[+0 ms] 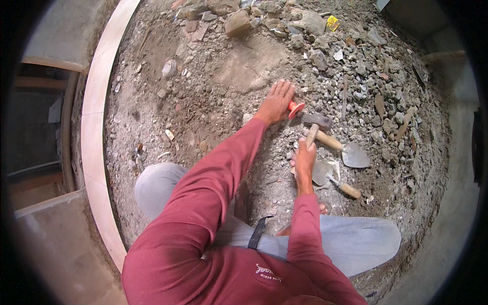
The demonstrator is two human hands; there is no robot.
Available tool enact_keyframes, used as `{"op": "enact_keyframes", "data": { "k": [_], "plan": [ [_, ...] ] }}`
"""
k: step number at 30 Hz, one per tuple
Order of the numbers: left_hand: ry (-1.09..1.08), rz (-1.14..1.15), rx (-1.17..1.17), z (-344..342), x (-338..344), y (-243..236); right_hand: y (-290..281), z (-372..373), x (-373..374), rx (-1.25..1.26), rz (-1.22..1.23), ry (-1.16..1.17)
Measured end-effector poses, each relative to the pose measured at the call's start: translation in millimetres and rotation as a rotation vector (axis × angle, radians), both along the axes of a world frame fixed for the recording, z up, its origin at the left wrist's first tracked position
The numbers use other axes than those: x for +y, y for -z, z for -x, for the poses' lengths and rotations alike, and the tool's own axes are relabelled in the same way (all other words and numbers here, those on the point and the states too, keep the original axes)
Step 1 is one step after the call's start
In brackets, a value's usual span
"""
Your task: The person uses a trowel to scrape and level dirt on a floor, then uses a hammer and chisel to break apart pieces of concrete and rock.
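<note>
My left hand (277, 101) grips an orange-guarded tool, apparently a chisel (296, 109), resting low over the rubble; its shaft is hidden. My right hand (304, 157) holds the wooden handle of a hammer (317, 120), whose steel head is just right of the orange guard. Beneath the hammer lies a trowel (355, 155) with a pale wooden handle, its blade pointing right. A second trowel (349, 190) lies beside my right wrist, blade toward the hand and handle toward the lower right.
Broken rubble (376, 91) and dirt cover the ground, with larger chunks (236, 24) at the back. A curved-looking pale tiled edge (100, 112) runs along the left, beside a dark framed opening (38, 132). A grey wall (452, 162) bounds the right. My bent legs (356, 239) are below.
</note>
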State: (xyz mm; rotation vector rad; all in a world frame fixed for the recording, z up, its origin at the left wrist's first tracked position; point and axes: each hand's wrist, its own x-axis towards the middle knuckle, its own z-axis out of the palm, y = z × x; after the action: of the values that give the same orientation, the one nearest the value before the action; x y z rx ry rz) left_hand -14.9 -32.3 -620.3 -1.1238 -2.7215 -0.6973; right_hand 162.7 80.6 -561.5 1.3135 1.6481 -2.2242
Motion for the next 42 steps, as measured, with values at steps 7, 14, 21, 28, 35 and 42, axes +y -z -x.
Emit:
{"op": "enact_keyframes", "data": {
  "k": [7,14,21,28,35,42],
  "plan": [
    [0.246,0.06,0.057,25,0,-21,7,-2,20,0.053,0.355,0.085],
    [-0.013,0.151,0.162,87,-82,-68,1,-1,21,0.044,0.323,0.105],
    [-0.229,-0.271,0.046,151,-210,-160,13,23,5,0.061,0.367,0.148],
    [0.008,-0.633,-0.082,147,-85,-142,6,20,7,0.062,0.359,0.063],
    [-0.147,-0.931,-0.127,159,-24,-64,-7,5,0,-0.027,0.389,-0.013],
    [-0.302,-0.459,-0.316,89,-47,-53,5,10,8,-0.015,0.398,-0.047]
  ]
}}
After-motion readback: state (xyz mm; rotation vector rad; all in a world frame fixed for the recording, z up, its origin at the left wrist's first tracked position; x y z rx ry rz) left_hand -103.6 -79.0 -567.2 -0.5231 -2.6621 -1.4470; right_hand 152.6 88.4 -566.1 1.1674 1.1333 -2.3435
